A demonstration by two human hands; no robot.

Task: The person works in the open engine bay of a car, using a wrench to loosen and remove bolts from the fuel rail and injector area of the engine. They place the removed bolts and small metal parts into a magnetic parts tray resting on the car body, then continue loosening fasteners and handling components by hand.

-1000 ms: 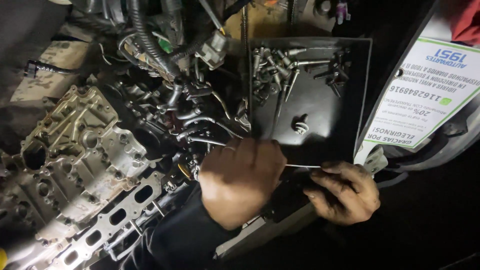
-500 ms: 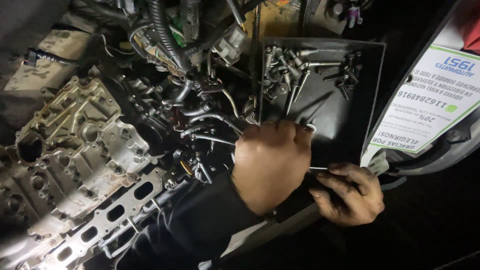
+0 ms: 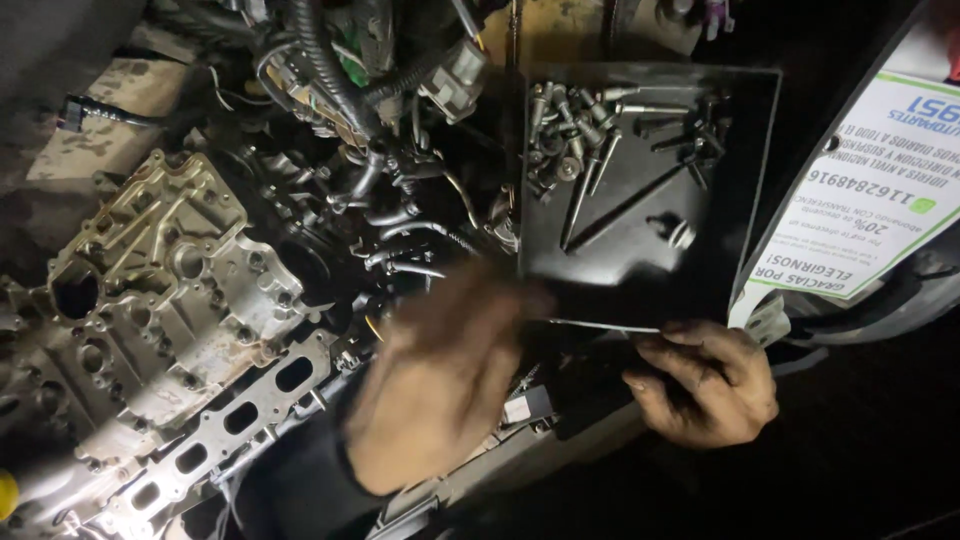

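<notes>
A single printed paper sign (image 3: 868,185) lies at the right edge of the view, just right of the black tray and above the right hand. It is a white rectangle set at a slant with a thin green border, bearing dark lettering, blue lettering towards its upper end and a small green mark. It appears upside down from this viewpoint, and its top right corner runs out of the frame.
</notes>
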